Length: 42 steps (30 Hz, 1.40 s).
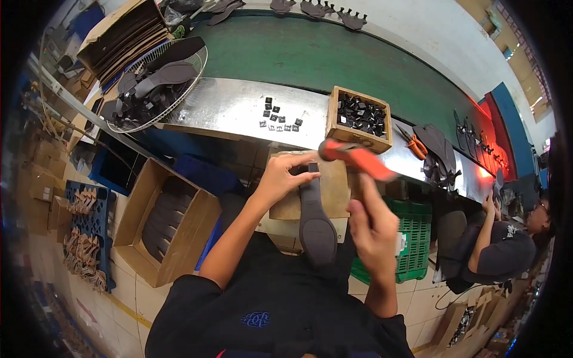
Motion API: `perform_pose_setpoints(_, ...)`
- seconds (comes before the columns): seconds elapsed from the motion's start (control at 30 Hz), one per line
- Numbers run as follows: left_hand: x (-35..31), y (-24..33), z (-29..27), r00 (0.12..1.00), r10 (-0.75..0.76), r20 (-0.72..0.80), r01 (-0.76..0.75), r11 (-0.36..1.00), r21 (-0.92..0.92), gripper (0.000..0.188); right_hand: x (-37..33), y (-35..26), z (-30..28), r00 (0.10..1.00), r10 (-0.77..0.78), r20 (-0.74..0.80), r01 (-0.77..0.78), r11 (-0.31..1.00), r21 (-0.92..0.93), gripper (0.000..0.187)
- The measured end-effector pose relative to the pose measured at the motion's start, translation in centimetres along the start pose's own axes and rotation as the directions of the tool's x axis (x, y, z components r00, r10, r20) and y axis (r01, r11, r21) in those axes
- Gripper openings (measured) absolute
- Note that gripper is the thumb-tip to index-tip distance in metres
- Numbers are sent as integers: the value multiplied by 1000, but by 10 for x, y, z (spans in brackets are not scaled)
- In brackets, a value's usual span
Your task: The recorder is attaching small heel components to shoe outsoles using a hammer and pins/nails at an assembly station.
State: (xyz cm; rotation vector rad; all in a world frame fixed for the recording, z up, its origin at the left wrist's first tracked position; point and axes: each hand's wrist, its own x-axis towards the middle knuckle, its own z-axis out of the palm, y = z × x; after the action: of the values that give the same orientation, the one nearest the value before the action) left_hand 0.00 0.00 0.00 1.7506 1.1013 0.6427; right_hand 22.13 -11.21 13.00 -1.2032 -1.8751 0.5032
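A dark grey shoe sole lies lengthwise in front of me, its narrow end on a tan work block and its wide end toward my body. My left hand pinches a small black square piece between thumb and fingers at that narrow end. Whether the piece is fixed to the sole, I cannot tell. My right hand is closed on a hammer with a red-orange handle, blurred by motion. Its dark round head is just right of the left fingertips, above the block.
Several small black pieces lie on the metal ledge, beside a wooden box of more. Orange-handled pliers rest to the right. A wire basket of soles, a cardboard box and a green crate surround me. A co-worker sits right.
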Motion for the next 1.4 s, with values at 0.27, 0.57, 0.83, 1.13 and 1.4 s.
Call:
perform_pose_setpoints(0.27,-27,23,15,950,163,-268,-77,949,306,125,-5,5,12,1000,6,18,-5,999,-42,43)
perform_pose_setpoints(0.57,-35,13,21,920,257,-297,-73,855,513,56,-10,-1,11,996,89,-3,-89,996,-22,27)
perform_pose_setpoints(0.83,-105,85,14,965,252,70,-236,955,-180,29,-9,45,14,977,22,213,46,949,-312,54)
perform_pose_setpoints(1.13,-138,118,11,968,183,173,-46,803,-594,29,11,8,-15,784,-302,543,-12,867,498,33)
perform_pose_setpoints(1.4,-124,128,15,868,281,410,112,692,-713,29,26,21,-16,621,-487,615,-88,736,671,33)
